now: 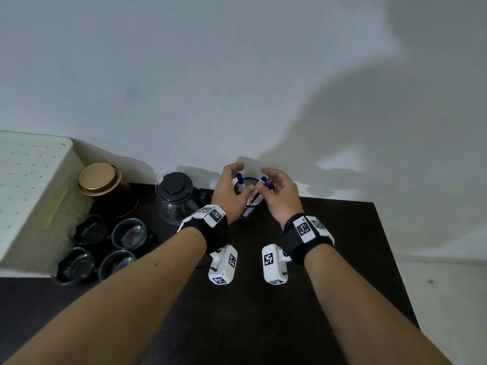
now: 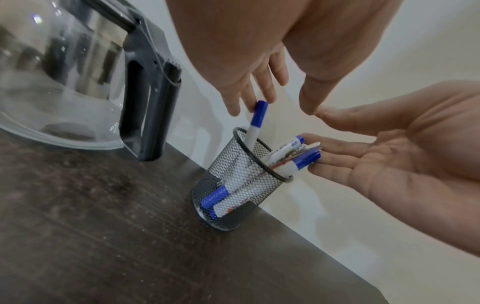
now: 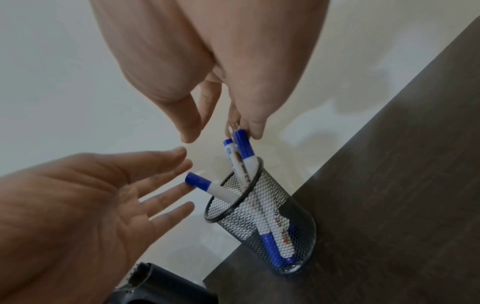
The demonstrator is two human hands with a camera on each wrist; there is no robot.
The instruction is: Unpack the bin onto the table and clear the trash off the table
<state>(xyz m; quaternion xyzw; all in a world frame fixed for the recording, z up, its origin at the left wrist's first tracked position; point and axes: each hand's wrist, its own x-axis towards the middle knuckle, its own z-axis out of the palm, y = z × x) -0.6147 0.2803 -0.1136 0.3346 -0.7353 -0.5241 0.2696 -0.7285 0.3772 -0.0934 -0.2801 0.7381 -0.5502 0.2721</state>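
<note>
Bin sits left on dark table against white wall; both hands' fingers wide

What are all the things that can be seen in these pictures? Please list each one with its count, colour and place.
mesh pen holder: one, black, at the table's far edge near the wall
markers: at least four, white with blue caps, standing in the pen holder
glass jug: one, clear with black lid and handle, left of the pen holder
glass cups: four, clear, left part of the table
canister: one, dark with a gold lid, behind the cups
bin: one, cream, far left
table: one, dark brown
wall: white, behind the table
left hand: open, fingertips at one marker's cap
right hand: open, fingertips at two marker caps
</note>
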